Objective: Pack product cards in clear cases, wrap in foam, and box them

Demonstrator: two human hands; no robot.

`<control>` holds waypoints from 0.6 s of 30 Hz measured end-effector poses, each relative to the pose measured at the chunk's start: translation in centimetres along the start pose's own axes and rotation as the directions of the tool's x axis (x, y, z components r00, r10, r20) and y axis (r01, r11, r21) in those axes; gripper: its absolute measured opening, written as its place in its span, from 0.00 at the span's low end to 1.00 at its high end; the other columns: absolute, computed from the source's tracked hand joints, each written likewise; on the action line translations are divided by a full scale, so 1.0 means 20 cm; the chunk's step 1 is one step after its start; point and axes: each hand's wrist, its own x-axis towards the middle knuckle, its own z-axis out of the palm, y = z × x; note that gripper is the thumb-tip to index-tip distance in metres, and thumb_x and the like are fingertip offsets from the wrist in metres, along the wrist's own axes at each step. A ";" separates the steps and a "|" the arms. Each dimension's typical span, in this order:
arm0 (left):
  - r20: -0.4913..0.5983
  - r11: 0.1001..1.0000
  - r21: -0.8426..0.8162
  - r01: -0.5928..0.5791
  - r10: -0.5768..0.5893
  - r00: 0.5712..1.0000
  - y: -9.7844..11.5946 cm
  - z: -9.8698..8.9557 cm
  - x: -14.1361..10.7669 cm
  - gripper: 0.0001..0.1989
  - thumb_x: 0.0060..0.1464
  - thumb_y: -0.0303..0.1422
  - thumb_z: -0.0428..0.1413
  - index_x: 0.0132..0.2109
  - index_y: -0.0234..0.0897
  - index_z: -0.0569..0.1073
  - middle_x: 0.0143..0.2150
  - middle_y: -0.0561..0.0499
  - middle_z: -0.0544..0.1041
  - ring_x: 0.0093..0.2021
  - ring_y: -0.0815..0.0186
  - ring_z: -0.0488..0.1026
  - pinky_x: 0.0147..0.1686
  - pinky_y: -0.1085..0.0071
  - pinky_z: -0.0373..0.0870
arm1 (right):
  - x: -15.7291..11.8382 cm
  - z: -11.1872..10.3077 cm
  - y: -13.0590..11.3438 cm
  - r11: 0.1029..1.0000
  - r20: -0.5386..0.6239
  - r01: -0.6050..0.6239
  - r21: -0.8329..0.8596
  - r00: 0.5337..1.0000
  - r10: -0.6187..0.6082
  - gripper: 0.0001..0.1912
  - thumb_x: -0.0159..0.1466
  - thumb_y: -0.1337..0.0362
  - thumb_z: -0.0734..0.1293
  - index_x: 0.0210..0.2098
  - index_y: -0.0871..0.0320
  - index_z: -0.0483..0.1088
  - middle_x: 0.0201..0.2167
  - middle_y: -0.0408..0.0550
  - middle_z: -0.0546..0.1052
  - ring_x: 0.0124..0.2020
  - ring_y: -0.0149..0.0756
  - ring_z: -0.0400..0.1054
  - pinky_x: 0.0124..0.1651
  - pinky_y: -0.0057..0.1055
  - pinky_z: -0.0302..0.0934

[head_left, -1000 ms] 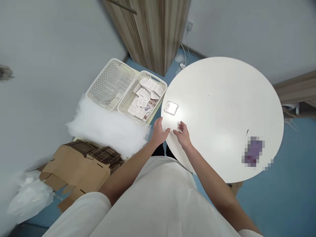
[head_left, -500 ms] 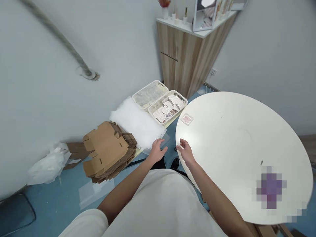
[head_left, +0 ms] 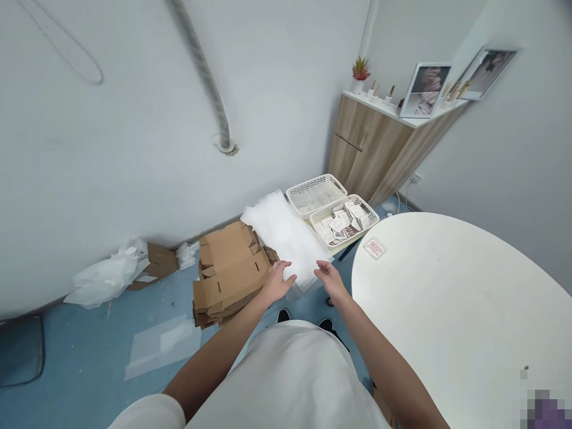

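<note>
Flattened cardboard boxes (head_left: 232, 262) border the white sheets (head_left: 286, 238) on the left, two white baskets (head_left: 309, 187) sit at their far end, and a round table (head_left: 447, 310) bearing a small case (head_left: 375, 248) stands to the right. The left hand (head_left: 277, 283) and right hand (head_left: 331, 281) are empty, fingers parted, near the sheets, which look soft, cloudy and uneven-edged

Left hand (head_left: 277, 282), right hand (head_left: 331, 280) (apart, cupped)

- Cardboard stack (head_left: 232, 262), eight o'clock: partly hidden behind the left hand (head_left: 276, 283).
- Cards (head_left: 355, 210), three o'clock: print too small to read.
- Purple item (head_left: 549, 414), four o'clock: pixelated, cut off.
- Bench (head_left: 429, 345), four o'clock: cropped by the edge.
</note>
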 end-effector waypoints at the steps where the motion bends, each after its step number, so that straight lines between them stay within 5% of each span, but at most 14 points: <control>1: 0.002 1.000 -0.027 0.008 -0.008 1.000 -0.03 -0.04 0.01 0.19 0.48 0.34 0.55 0.48 0.36 0.68 0.50 0.43 0.67 0.50 0.59 0.66 0.51 0.61 0.61 | 0.01 0.04 -0.01 1.000 0.036 0.005 -0.009 0.999 -0.005 0.19 0.50 0.59 0.66 0.42 0.54 0.68 0.48 0.51 0.70 0.50 0.40 0.63 0.49 0.36 0.58; 7: 0.074 0.970 -0.241 0.032 -0.014 0.997 -0.14 -0.13 0.04 0.19 0.47 0.34 0.55 0.48 0.36 0.68 0.49 0.42 0.69 0.47 0.59 0.68 0.46 0.63 0.66 | 0.06 0.21 0.01 0.987 0.194 -0.036 -0.155 0.979 0.066 0.19 0.51 0.58 0.66 0.42 0.55 0.68 0.41 0.50 0.73 0.42 0.36 0.67 0.42 0.34 0.61; 12: 0.160 0.924 -0.366 0.111 -0.054 0.986 -0.13 -0.13 0.09 0.20 0.48 0.36 0.55 0.49 0.36 0.67 0.49 0.42 0.70 0.46 0.61 0.69 0.42 0.65 0.68 | 0.18 0.23 0.02 0.941 0.121 0.014 -0.337 0.992 0.028 0.16 0.52 0.59 0.65 0.40 0.56 0.69 0.43 0.51 0.73 0.44 0.38 0.66 0.45 0.36 0.61; 18: 0.273 0.875 -0.435 0.210 -0.094 0.958 -0.06 -0.10 0.29 0.20 0.49 0.35 0.54 0.50 0.36 0.66 0.48 0.42 0.71 0.42 0.63 0.72 0.43 0.66 0.68 | 0.49 0.21 -0.01 0.806 0.084 0.152 -0.572 0.988 -0.127 0.17 0.55 0.62 0.61 0.45 0.57 0.66 0.45 0.52 0.72 0.46 0.41 0.66 0.49 0.41 0.59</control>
